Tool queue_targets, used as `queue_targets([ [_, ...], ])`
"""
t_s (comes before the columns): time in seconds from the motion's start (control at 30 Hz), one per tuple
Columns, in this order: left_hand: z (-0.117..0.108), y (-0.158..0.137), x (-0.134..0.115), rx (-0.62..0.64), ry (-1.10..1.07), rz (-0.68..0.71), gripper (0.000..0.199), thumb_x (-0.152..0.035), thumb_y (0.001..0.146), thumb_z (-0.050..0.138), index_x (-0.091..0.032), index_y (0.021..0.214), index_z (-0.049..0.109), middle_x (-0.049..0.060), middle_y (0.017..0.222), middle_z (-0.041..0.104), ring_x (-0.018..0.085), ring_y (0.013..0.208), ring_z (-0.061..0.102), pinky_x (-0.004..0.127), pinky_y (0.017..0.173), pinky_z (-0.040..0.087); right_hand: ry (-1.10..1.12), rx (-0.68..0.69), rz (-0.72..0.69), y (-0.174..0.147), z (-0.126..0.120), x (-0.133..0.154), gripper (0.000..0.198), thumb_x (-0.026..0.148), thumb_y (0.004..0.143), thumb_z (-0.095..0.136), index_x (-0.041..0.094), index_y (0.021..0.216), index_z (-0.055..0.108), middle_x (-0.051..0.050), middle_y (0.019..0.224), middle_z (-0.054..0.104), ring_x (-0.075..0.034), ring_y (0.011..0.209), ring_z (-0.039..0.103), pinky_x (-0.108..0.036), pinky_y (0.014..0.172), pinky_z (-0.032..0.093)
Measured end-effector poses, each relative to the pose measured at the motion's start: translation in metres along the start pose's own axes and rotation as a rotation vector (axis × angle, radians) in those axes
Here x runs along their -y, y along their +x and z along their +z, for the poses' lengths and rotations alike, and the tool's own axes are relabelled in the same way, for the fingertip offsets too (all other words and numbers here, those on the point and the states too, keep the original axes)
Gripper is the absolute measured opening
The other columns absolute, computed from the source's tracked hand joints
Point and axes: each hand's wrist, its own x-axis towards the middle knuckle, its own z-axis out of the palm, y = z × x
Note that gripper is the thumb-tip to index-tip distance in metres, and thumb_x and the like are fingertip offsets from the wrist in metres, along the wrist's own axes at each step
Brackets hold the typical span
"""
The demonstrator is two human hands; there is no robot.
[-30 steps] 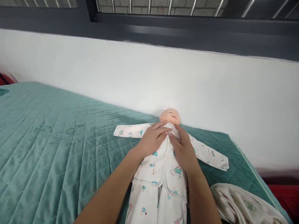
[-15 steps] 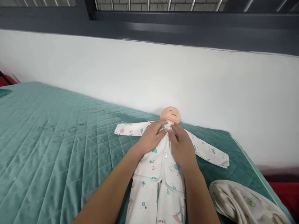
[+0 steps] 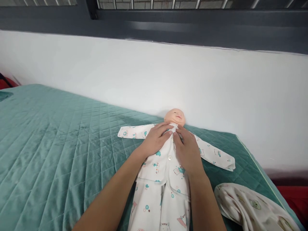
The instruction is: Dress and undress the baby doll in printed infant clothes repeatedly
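Observation:
A baby doll [image 3: 175,116] lies on its back, its bald head close to the wall. It wears a white baby shirt [image 3: 156,165] with small printed animals and a button [image 3: 169,158] halfway down the front, and matching pants [image 3: 147,205]. Both sleeves are spread out sideways. My left hand [image 3: 156,136] is at the collar, thumb and fingers closed on one front edge of the shirt. Opposite it, my right hand [image 3: 189,146] pinches the other front edge, just below the doll's chin. What lies under my fingertips is hidden.
The doll rests on a green quilted bedspread [image 3: 72,138]. A crumpled white printed cloth [image 3: 252,205] lies at the lower right, near the bed's edge. Behind stands a white wall [image 3: 144,73] below a dark window frame [image 3: 168,27] with metal bars. Something red [image 3: 292,199] shows beyond the right edge.
The view has shifted very slightly. My hands stay at the collar with hardly any visible movement, and the doll lies as before.

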Motion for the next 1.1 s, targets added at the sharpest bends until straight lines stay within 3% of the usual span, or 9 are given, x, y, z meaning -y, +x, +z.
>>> queue_targets([
  [0.33, -0.0005, 0.0011, 0.0021, 0.023, -0.016, -0.003, 0.037, -0.038, 0.101, 0.042, -0.031, 0.130, 0.064, -0.002, 0.152, 0.049, 0.018, 0.142, 0.043, 0.035, 0.122, 0.030, 0.099, 0.052, -0.001, 0.0030, -0.0019, -0.0058, 0.034, 0.042, 0.091, 0.048, 0.025, 0.115, 0.066, -0.007, 0.144, 0.055, -0.029, 0.136, 0.043, -0.054, 0.115, 0.030],
  [0.53, 0.0007, 0.0008, 0.0030, -0.005, -0.051, 0.005, 0.035, -0.038, 0.100, 0.045, -0.029, 0.125, 0.067, -0.001, 0.149, 0.052, 0.018, 0.141, 0.044, 0.034, 0.121, 0.032, 0.057, 0.019, -0.039, 0.0022, 0.0005, -0.0043, 0.042, 0.039, 0.093, 0.045, 0.025, 0.129, 0.061, -0.007, 0.142, 0.056, -0.028, 0.133, 0.046, -0.051, 0.113, 0.034],
  [0.77, 0.0016, 0.0000, 0.0045, -0.013, -0.027, -0.016, 0.034, -0.039, 0.099, 0.045, -0.030, 0.125, 0.065, -0.001, 0.148, 0.053, 0.019, 0.139, 0.046, 0.036, 0.120, 0.035, -0.024, -0.031, -0.001, -0.0015, 0.0021, -0.0043, 0.038, 0.042, 0.094, 0.046, 0.027, 0.121, 0.068, -0.009, 0.144, 0.055, -0.033, 0.135, 0.044, -0.056, 0.112, 0.034],
  [0.97, 0.0029, 0.0012, 0.0071, -0.011, -0.040, -0.007, 0.035, -0.039, 0.099, 0.045, -0.027, 0.127, 0.063, 0.000, 0.147, 0.055, 0.018, 0.139, 0.046, 0.035, 0.120, 0.034, 0.050, 0.050, 0.066, 0.0036, -0.0032, -0.0055, 0.033, 0.045, 0.091, 0.051, 0.029, 0.110, 0.073, -0.005, 0.145, 0.055, -0.033, 0.139, 0.042, -0.057, 0.115, 0.031],
  [1.1, 0.0039, 0.0022, 0.0098, -0.016, -0.033, 0.017, 0.037, -0.039, 0.100, 0.044, -0.027, 0.130, 0.061, 0.000, 0.146, 0.055, 0.017, 0.138, 0.047, 0.034, 0.120, 0.034, 0.085, 0.093, 0.031, 0.0039, -0.0053, -0.0042, 0.030, 0.045, 0.091, 0.050, 0.031, 0.100, 0.074, -0.002, 0.146, 0.054, -0.030, 0.140, 0.041, -0.055, 0.116, 0.030],
])
